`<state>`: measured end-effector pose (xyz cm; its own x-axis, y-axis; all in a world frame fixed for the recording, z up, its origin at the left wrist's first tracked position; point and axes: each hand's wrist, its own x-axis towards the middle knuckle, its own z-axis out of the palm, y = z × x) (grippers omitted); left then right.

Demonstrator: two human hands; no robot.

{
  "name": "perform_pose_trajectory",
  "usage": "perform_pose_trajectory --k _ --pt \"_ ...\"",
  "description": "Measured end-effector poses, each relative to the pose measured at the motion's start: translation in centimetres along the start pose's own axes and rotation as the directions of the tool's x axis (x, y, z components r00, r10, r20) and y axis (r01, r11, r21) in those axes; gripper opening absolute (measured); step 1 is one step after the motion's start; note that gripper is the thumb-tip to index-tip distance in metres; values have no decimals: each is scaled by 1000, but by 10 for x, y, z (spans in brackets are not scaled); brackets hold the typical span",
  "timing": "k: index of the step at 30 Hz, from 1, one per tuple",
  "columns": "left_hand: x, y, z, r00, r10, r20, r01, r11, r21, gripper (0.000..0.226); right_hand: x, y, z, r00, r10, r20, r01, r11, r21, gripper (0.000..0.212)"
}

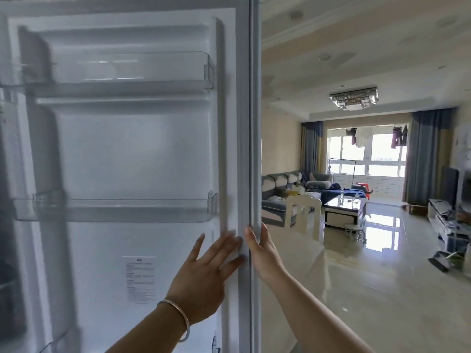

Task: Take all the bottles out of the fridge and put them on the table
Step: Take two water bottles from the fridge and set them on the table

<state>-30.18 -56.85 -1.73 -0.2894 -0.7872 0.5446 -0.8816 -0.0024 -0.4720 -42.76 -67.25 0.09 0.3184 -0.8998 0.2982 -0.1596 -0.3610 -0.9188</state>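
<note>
Both hands work the open fridge door, left hand flat with fingers spread, right hand gripping its edge, seemingly to swing it; no bottles visible

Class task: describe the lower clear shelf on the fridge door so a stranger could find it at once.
The open fridge door fills the picture's left. Two clear shelves cross its inside; take the lower shelf, just above the left hand. The upper shelf sits near the top.

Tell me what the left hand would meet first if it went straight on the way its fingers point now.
Nothing new: the left hand already lies flat on the white inner panel of the open fridge door, fingers pointing up-right at the pale door gasket. Probably that gasket.
</note>
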Motion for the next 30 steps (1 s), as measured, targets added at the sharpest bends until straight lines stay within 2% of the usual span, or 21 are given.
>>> perform_pose_trajectory --k 6,10,12,15,18,21,25,28,30 --pt "-4 0 -2 1000 -7 -21 8 999 47 73 -11 0 5 994 -82 -77 73 990 -119 72" --pt "-9 1 -11 997 -5 -78 5 1000 1 68 -16 -5 4 978 -126 -163 83 964 -251 71" --pt "-16 0 -17 986 -18 -167 5 997 -79 54 -20 -10 2 936 -210 -281 130 951 -281 63" --pt "-32 -4 -28 946 -85 -312 21 979 -204 32 -37 -21 5 794 -436 -424 342 896 -281 44" --pt "-60 -16 -40 925 -186 -330 130 974 -187 22 -63 -26 24 656 -681 -326 625 732 -271 30" --pt "-104 -32 -52 913 -318 -255 288 946 -149 18 -89 -24 59 578 -797 -176 752 604 -265 21" --pt "-176 -56 -69 846 -516 -133 503 856 -122 25 -124 -29 131 528 -849 -7 838 522 -159 17" --pt "-237 -78 -79 743 -667 -58 661 744 -96 29 -150 -40 196 546 -830 109 837 542 -67 20" --pt "-278 -99 -88 648 -762 7 760 645 -81 33 -166 -47 241 565 -802 191 819 573 -20 23"
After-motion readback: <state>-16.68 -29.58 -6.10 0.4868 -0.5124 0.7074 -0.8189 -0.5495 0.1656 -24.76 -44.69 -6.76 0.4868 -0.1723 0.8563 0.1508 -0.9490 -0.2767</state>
